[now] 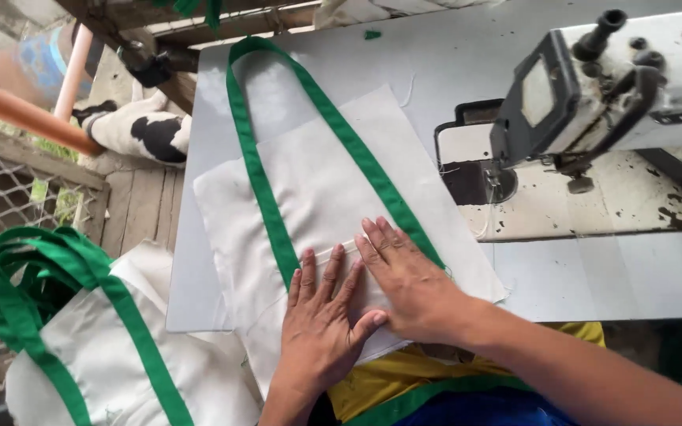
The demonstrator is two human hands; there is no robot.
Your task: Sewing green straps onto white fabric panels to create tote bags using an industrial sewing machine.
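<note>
The white cloth bag with its green strap lies flat on the table, just left of the sewing machine. The left hand and right hand press on it, fingers spread, gripping nothing. It looks soft, light and floppy, best held by an edge or the strap. Its near edge is hidden under the hands, and the needle is hard to see.

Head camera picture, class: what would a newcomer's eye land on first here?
First, the bright green strap looping across the white cloth bag on the grey table. Next, the left hand and right hand pressed flat, side by side, on the bag's near end. At right stands a worn white sewing machine; at lower left lies a pile of similar bags.
</note>
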